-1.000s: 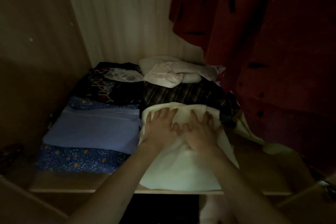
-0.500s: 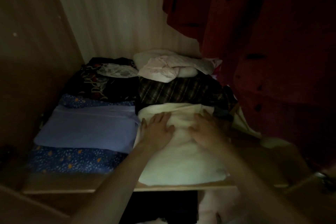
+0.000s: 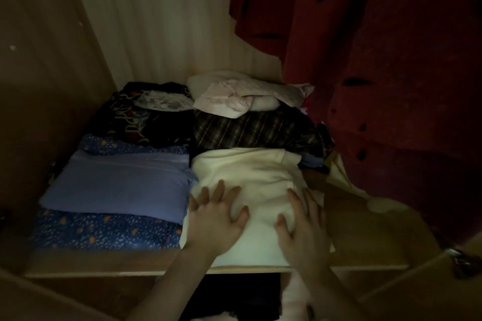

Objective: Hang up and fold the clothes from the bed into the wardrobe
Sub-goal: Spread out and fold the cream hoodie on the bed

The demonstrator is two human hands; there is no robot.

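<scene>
The cream garment [image 3: 250, 190] is lying folded on the wardrobe shelf [image 3: 104, 266], running front to back; the left hand [image 3: 216, 219] and right hand [image 3: 302, 227] are pressing its near half, fingers spread flat, gripping nothing.

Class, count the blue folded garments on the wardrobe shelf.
2: a plain blue garment lies on a blue patterned garment, left of the cream one. Others may be hidden underneath.
</scene>
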